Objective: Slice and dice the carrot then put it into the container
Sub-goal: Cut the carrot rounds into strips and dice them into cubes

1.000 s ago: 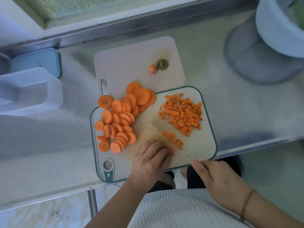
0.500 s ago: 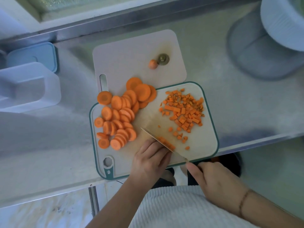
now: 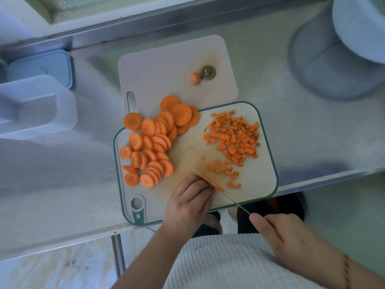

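Left hand: I see my left hand (image 3: 188, 202) on the near part of the green-rimmed pale cutting board (image 3: 268, 147), fingers curled down, pinning a few orange carrot strips (image 3: 216, 185) against the board at the fingertips.
Right hand: my right hand (image 3: 289, 236) is off the counter's front edge, fingers wrapped round the handle of a thin-bladed kitchen knife (image 3: 231, 200), index finger laid along the top.
Knife: the blade runs diagonally from my right hand up to the left fingertips and rests across the strips; it is blurred, so I cannot tell how deep it sits.
Carrot slices: a heap of round orange carrot discs (image 3: 154, 140) covers the left half of the board, a few overlapping onto the far board.
Carrot dice: a pile of small orange carrot cubes (image 3: 234, 136) lies on the right half, with loose cubes between it and the blade.
Far board: a pale pink plastic cutting board (image 3: 170, 65) lies beyond, partly under the near one, holding the carrot tip (image 3: 195, 78) and the greenish stem end (image 3: 208, 70).
Container: a clear rectangular plastic container (image 3: 37, 107) stands on the steel counter (image 3: 302, 126) well left of the boards, its blue lid (image 3: 41, 66) just behind.
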`<state>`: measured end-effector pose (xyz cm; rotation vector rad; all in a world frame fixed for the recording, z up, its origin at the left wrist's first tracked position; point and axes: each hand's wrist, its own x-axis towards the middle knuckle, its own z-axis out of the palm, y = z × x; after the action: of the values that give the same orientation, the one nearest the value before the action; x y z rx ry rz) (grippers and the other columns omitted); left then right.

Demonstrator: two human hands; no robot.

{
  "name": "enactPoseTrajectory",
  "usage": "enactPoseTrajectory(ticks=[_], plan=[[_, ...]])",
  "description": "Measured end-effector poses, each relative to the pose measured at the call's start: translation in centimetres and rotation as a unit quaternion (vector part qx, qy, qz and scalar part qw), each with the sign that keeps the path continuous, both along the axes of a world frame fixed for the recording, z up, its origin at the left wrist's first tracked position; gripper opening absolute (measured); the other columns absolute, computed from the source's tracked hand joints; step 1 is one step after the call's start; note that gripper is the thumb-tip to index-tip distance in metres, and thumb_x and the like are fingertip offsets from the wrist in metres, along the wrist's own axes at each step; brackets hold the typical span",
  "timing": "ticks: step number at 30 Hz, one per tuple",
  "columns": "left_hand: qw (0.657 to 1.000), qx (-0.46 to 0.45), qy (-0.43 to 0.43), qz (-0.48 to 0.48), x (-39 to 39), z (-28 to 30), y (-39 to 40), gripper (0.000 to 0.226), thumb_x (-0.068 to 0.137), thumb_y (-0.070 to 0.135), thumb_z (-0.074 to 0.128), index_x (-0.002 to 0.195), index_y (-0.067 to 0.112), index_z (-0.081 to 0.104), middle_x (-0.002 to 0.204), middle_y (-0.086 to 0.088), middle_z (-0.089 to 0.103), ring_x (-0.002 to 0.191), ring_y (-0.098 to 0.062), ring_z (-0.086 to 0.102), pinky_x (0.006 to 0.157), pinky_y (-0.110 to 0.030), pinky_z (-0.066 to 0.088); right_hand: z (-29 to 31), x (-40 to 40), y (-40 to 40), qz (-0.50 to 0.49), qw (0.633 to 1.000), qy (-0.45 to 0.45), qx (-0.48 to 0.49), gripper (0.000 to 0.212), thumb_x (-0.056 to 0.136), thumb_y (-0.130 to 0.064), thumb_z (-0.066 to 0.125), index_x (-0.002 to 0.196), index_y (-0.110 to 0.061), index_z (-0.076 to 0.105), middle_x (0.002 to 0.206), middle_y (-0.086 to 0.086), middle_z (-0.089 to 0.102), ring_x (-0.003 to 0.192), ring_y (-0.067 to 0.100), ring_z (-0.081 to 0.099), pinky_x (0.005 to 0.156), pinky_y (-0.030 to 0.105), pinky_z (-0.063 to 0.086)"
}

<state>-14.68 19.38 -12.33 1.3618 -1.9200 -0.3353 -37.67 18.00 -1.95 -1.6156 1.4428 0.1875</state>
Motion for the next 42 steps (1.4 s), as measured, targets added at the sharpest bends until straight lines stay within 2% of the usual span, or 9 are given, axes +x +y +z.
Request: enactPoseTrajectory(ticks=[5, 8, 14, 19, 27, 32, 34, 36, 42], plan=[[1.000, 0.003, 0.028, 0.009, 0.0, 0.2, -0.3, 0.007, 0.088, 0.004, 0.072, 0.089, 0.002, 0.079, 0.098, -0.006, 0.074, 0.104, -0.020, 0.063, 0.098, -0.022, 0.049, -1.7, 1.8, -0.1, 0.019, 1.000, 0.016, -0.017, 0.086, 0.067, -0.091, -0.006, 0.057, -0.023, 0.046, 0.054, -0.003, 0.050, 0.054, 0.012, 0.050, 0.061, 0.033, 0.045], [1.000, 0.009, 0.027, -0.002, 0.1, 0.1, -0.3, 0.004, 0.088, 0.003, 0.076, 0.090, 0.001, 0.078, 0.098, -0.007, 0.074, 0.105, -0.021, 0.064, 0.096, -0.026, 0.052, -2.1, 3.9, -1.2, 0.000, 0.999, -0.027, -0.035, 0.080, 0.080, -0.082, 0.003, 0.060, -0.021, 0.050, 0.055, -0.003, 0.053, 0.056, 0.013, 0.054, 0.066, 0.039, 0.049], [1.000, 0.009, 0.021, -0.013, 0.3, 0.5, 0.1, 0.003, 0.089, 0.001, 0.076, 0.090, -0.001, 0.077, 0.097, -0.009, 0.072, 0.100, -0.026, 0.064, 0.089, -0.034, 0.054, -0.4, 1.8, -1.0, -0.050, 0.996, -0.066, -0.013, 0.063, 0.086, -0.069, 0.021, 0.050, -0.020, 0.040, 0.048, -0.008, 0.051, 0.052, 0.008, 0.050, 0.056, 0.020, 0.037], [1.000, 0.000, 0.007, 0.031, 0.3, 0.3, 0.5, 0.006, 0.082, 0.000, 0.080, 0.087, 0.001, 0.078, 0.096, -0.007, 0.073, 0.096, -0.025, 0.064, 0.085, -0.036, 0.056, -0.2, 0.6, 0.2, -0.009, 0.999, -0.035, -0.004, 0.076, 0.073, -0.086, 0.012, 0.049, -0.018, 0.036, 0.047, -0.006, 0.049, 0.047, 0.010, 0.047, 0.049, 0.020, 0.031], [0.998, 0.017, 0.043, 0.044, 0.1, -0.2, 0.3, 0.006, 0.085, -0.001, 0.074, 0.085, 0.002, 0.079, 0.095, -0.004, 0.073, 0.095, -0.020, 0.066, 0.088, -0.026, 0.054, -1.3, 3.3, 0.1, 0.031, 0.998, 0.042, -0.027, 0.078, 0.072, -0.083, -0.005, 0.065, -0.025, 0.046, 0.063, -0.005, 0.055, 0.062, 0.013, 0.056, 0.063, 0.035, 0.048], [0.998, 0.016, 0.045, 0.033, 0.2, 0.2, 0.4, 0.006, 0.082, -0.001, 0.081, 0.086, 0.001, 0.078, 0.096, -0.006, 0.073, 0.096, -0.021, 0.065, 0.088, -0.032, 0.056, -1.4, 3.5, -0.9, -0.049, 0.994, -0.096, -0.033, 0.056, 0.090, -0.070, 0.022, 0.058, -0.036, 0.052, 0.058, -0.016, 0.057, 0.064, 0.002, 0.056, 0.068, 0.022, 0.044], [0.998, 0.017, 0.037, 0.046, 0.4, 0.2, 0.8, 0.007, 0.082, 0.002, 0.083, 0.088, 0.002, 0.079, 0.097, -0.007, 0.072, 0.097, -0.021, 0.064, 0.089, -0.035, 0.055, -0.9, 1.9, -1.1, -0.074, 0.993, -0.093, -0.018, 0.061, 0.088, -0.071, 0.026, 0.052, -0.026, 0.046, 0.049, -0.011, 0.046, 0.051, 0.004, 0.045, 0.056, 0.016, 0.034], [0.997, 0.018, 0.027, 0.067, 0.5, 0.1, 1.2, 0.008, 0.081, 0.004, 0.083, 0.088, 0.004, 0.079, 0.099, -0.005, 0.073, 0.097, -0.022, 0.065, 0.088, -0.038, 0.055, -0.7, 0.7, -0.9, -0.062, 0.996, -0.067, -0.018, 0.066, 0.083, -0.079, 0.022, 0.053, -0.022, 0.037, 0.047, -0.003, 0.035, 0.047, 0.007, 0.034, 0.050, 0.021, 0.028], [0.996, 0.017, 0.007, 0.085, -0.1, 0.2, 0.9, 0.004, 0.081, 0.005, 0.081, 0.084, 0.006, 0.078, 0.094, -0.002, 0.073, 0.095, -0.022, 0.061, 0.084, -0.037, 0.053, -0.2, 1.7, -0.5, -0.021, 0.998, -0.059, -0.003, 0.062, 0.083, -0.071, 0.026, 0.049, -0.020, 0.035, 0.044, -0.008, 0.045, 0.047, 0.010, 0.044, 0.049, 0.020, 0.031]])
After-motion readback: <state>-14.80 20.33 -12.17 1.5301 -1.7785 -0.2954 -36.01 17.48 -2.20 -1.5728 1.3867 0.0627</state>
